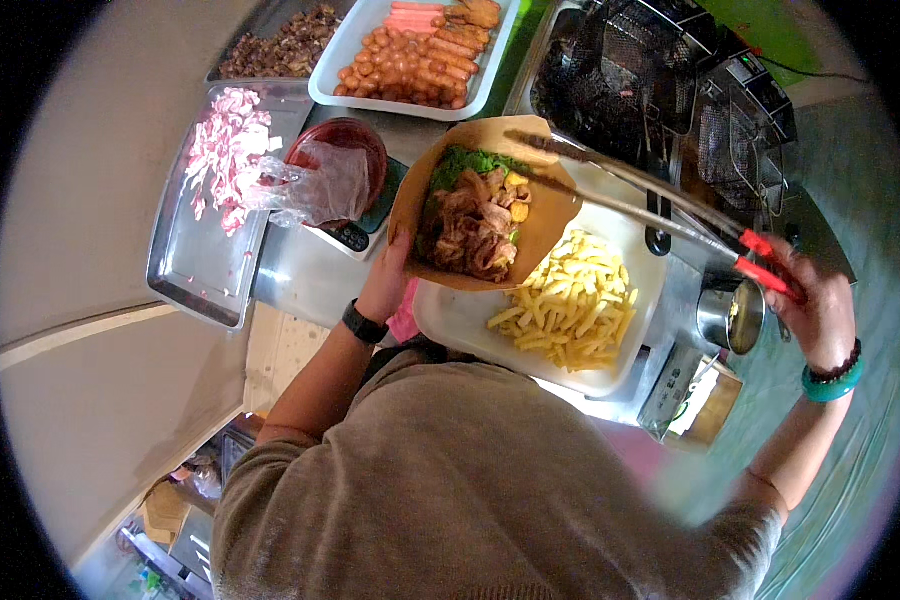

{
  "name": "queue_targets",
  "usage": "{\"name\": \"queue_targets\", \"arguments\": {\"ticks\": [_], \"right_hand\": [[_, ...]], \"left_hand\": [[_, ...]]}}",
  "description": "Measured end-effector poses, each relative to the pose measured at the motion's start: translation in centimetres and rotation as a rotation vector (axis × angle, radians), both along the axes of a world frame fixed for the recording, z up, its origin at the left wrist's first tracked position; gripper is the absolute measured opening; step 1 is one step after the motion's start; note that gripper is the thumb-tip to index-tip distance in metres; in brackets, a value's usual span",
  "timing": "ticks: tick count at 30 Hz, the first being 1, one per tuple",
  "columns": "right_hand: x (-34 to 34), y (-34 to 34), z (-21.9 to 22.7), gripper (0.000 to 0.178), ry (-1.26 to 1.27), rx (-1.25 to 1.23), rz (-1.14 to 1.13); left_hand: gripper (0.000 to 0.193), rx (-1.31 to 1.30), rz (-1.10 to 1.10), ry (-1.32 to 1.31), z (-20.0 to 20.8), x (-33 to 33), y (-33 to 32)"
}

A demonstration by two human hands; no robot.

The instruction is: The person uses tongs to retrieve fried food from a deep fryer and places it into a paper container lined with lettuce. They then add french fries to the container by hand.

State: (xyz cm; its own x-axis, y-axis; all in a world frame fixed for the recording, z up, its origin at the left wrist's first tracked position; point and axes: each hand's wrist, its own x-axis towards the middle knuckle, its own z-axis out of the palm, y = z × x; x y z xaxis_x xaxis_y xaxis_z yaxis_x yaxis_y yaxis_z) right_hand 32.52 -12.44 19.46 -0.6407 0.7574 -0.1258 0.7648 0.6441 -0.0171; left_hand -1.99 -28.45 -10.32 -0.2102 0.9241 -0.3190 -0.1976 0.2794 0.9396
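Note:
My left hand grips the left side of a brown paper food box, its fingers partly hidden behind the box. Inside lie cooked meat slices, green lettuce and a few yellow pieces at the right. My right hand is closed on the red-ended handles of long metal tongs. The tips of the tongs are apart and reach over the box's upper right edge, with nothing visible between them. Just under the box, a white tray holds a heap of pale yellow fries.
Left of the box are a metal tray with raw sliced meat, and a red bowl with a plastic bag on a scale. Beyond stands a tray of sausages. Fryer baskets fill the far right; a metal cup sits near my right hand.

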Motion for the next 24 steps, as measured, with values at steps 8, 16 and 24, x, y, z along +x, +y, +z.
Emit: {"name": "queue_targets", "arguments": {"ticks": [8, 16, 24], "right_hand": [[6.7, 5.2, 0.4, 0.051, 0.366, -0.148, -0.239], [7.4, 13.5, -0.5, 0.049, -0.368, 0.231, -0.280], [2.4, 19.8, -4.4, 0.046, -0.587, 0.325, -0.132]], "left_hand": [[0.056, 0.031, 0.014, 0.151, -1.1, -0.1, -0.8], [0.059, -0.058, 0.004, -0.042, 0.3, -0.4, -2.2], [0.067, -0.008, 0.075, -0.122, 0.1, -0.1, -2.1]]}}
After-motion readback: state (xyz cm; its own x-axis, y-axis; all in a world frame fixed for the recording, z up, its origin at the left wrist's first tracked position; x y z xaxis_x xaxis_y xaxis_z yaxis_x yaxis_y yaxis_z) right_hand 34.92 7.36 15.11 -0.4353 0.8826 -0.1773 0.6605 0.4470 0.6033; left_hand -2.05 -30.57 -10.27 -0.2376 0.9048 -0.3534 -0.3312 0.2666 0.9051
